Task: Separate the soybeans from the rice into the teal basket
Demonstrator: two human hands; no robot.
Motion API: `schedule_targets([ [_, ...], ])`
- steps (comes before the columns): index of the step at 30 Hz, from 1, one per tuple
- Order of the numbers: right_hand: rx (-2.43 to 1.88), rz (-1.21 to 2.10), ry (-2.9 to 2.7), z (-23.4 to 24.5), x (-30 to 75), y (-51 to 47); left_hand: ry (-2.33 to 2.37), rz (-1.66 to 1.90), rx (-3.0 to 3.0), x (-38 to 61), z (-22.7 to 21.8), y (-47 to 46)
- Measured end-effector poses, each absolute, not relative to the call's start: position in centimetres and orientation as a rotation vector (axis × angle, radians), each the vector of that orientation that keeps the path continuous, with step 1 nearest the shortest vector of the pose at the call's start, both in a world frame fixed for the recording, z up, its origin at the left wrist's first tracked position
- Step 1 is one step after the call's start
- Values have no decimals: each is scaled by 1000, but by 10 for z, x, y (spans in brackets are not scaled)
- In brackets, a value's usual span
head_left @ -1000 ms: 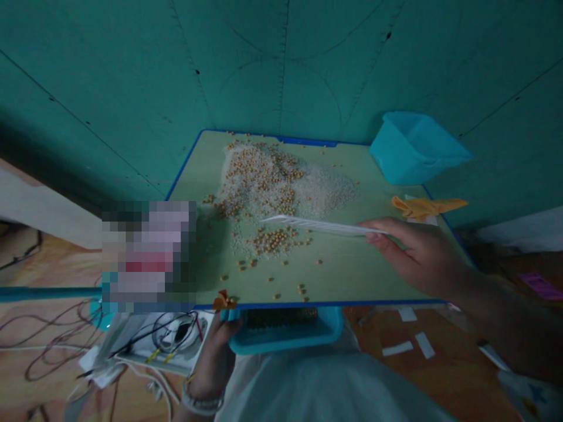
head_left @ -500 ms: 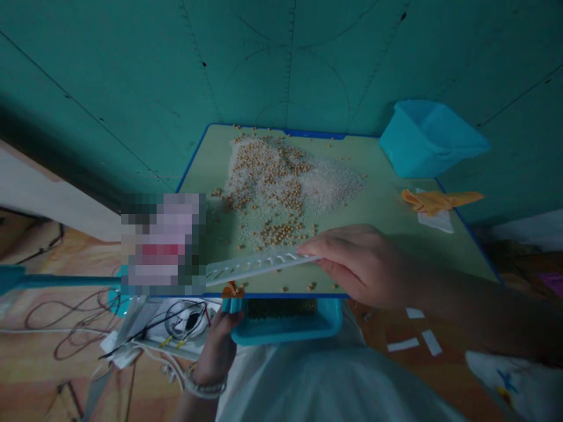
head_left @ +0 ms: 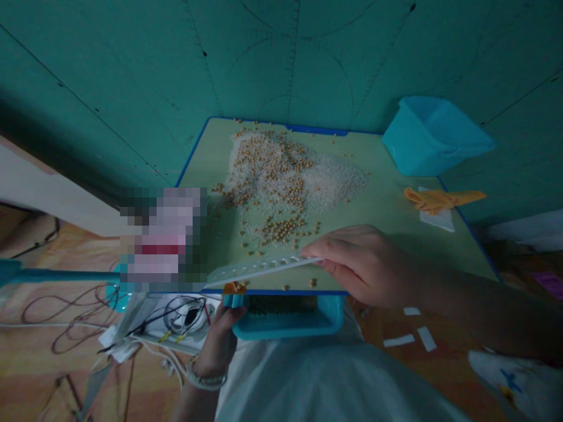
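My right hand (head_left: 365, 264) pinches one end of a long white slotted strip (head_left: 259, 267) that lies across the near part of a green board with a blue rim (head_left: 387, 217). A heap of tan beans mixed with white grains (head_left: 285, 176) covers the far middle of the board, with loose beans just beyond the strip. My left hand (head_left: 220, 340) grips the left edge of a blue tray (head_left: 285, 325) held under the board's near edge; dark contents show inside it.
A turquoise bin (head_left: 433, 138) stands at the board's far right corner. An orange scrap on white paper (head_left: 440, 202) lies by the right edge. A blurred patch covers the board's left side. Cables and a white device (head_left: 176, 322) lie on the floor at left.
My right hand swept the strip from mid-board toward the near edge, dragging beans along. In the last half second it barely shifted. The left hand kept holding the tray.
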State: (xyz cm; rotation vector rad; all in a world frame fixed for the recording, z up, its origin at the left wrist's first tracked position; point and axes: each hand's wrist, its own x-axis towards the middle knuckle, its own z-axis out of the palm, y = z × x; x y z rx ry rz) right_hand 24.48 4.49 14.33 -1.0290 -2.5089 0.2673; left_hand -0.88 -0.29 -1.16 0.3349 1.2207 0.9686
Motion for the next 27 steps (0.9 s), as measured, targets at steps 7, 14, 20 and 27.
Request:
schedule_targets([
  [7,-968,358,-2539,146,248,42,1190,960,329,-9,-8,-5],
  [14,-982,399,-2520,145,260,33,1137,1043,367,-12,-16,-11],
  [20,-992,396,-2513,146,272,24,1115,1006,399,-10,-11,-8],
  [27,-1042,475,-2506,146,283,11,1116,946,471,0,-2,-3],
])
